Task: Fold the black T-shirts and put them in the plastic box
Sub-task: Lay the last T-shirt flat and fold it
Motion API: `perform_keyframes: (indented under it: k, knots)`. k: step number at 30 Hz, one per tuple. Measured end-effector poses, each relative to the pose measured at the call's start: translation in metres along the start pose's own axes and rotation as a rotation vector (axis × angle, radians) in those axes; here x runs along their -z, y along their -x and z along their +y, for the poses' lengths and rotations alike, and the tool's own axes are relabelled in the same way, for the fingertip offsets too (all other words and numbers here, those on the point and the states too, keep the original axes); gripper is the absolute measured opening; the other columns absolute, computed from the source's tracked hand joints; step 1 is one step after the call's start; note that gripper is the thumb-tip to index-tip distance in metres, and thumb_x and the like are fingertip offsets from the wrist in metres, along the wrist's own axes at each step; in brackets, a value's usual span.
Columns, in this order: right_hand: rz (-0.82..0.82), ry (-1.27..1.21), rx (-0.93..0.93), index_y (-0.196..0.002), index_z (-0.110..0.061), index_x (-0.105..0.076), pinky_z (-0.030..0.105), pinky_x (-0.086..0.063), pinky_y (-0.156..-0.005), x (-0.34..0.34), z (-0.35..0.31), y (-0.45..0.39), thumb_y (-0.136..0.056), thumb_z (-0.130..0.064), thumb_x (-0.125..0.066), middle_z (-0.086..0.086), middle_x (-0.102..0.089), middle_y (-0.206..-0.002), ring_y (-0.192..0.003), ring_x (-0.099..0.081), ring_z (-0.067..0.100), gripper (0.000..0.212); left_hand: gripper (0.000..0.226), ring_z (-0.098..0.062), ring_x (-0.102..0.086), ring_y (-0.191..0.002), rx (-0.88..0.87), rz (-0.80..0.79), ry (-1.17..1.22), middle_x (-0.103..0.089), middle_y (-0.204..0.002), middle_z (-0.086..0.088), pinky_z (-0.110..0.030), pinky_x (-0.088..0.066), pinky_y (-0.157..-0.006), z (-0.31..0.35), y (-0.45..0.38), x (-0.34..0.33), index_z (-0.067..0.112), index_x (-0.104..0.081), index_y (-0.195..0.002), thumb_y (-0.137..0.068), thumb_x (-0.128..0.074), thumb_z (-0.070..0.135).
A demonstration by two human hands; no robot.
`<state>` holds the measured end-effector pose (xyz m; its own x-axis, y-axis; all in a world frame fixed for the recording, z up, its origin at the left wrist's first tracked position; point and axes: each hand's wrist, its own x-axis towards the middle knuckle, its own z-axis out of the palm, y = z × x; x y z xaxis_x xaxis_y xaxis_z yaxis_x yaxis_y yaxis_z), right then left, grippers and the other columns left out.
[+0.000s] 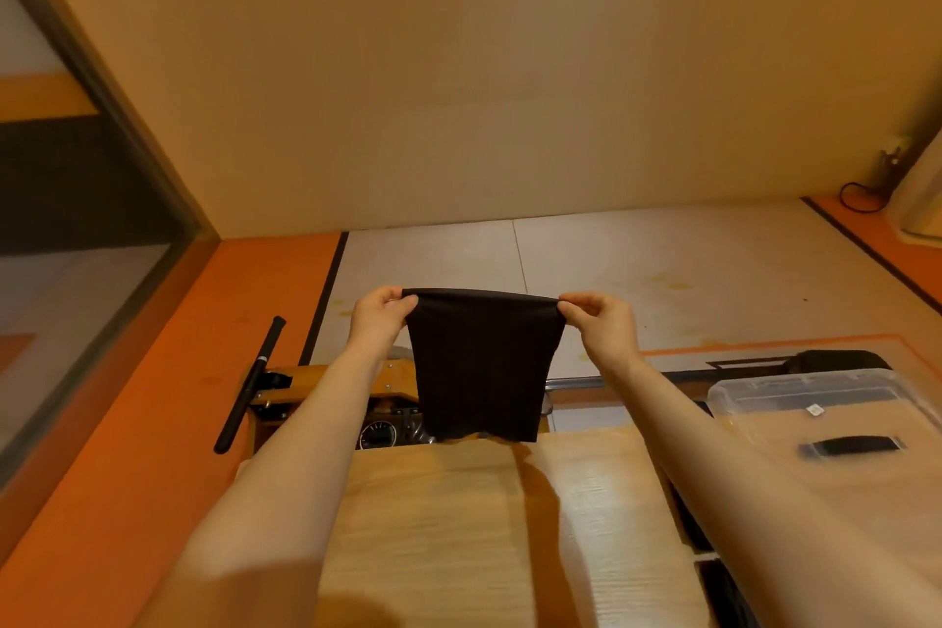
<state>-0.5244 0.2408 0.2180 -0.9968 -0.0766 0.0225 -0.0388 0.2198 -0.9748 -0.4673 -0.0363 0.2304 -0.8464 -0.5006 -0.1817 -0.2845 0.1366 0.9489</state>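
Note:
A black T-shirt (481, 367), folded into a narrow panel, hangs in the air above the far end of a light wooden table (459, 525). My left hand (380, 321) pinches its upper left corner and my right hand (604, 324) pinches its upper right corner, stretching the top edge taut. The shirt's lower edge just reaches the table's far edge. A clear plastic box (815, 403) with a lid and a black handle stands to the right, beside my right forearm.
Beyond the table stands a wooden machine with a black bar (250, 382) and a round gauge (377, 435). The floor is orange at the left and pale tile ahead. A plain wall rises behind, with a glass partition at the left.

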Motion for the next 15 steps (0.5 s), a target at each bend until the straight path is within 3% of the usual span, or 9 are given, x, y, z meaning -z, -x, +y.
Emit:
perform_keyframes:
  k: [5, 10, 15]
  knots:
    - [-0.043, 0.030, 0.037, -0.113, -0.006, -0.069, 0.014, -0.050, -0.078, 0.008, 0.005, -0.007, -0.095, -0.011, -0.062, 0.002, -0.069, -0.101, -0.093, -0.065, 0.011, 0.019, 0.010, -0.022, -0.064, -0.100, 0.005, -0.004, -0.008, -0.068, -0.099, -0.007, -0.038, -0.052, -0.094, -0.005, -0.001, -0.006, 0.013, -0.066, -0.099, -0.094, -0.058, 0.013]
    - [-0.104, 0.044, -0.055, -0.106, -0.014, -0.070, 0.012, -0.051, -0.071, 0.024, 0.050, 0.028, -0.093, -0.008, -0.064, -0.004, -0.069, -0.096, -0.091, -0.065, 0.006, 0.016, 0.008, -0.023, -0.064, -0.101, 0.094, -0.093, -0.067, -0.069, -0.099, -0.006, -0.038, -0.051, -0.094, -0.054, 0.036, -0.019, 0.017, -0.066, -0.096, -0.094, -0.058, 0.015]
    - [-0.232, 0.132, -0.173, -0.101, -0.014, -0.073, 0.021, -0.053, -0.079, 0.043, 0.109, 0.086, -0.091, -0.007, -0.066, 0.000, -0.071, -0.093, -0.091, -0.067, 0.010, 0.014, 0.012, -0.021, -0.065, -0.096, 0.263, -0.211, -0.190, -0.068, -0.102, -0.011, -0.031, -0.054, -0.087, -0.124, 0.091, -0.030, 0.005, -0.066, -0.099, -0.094, -0.058, 0.012]
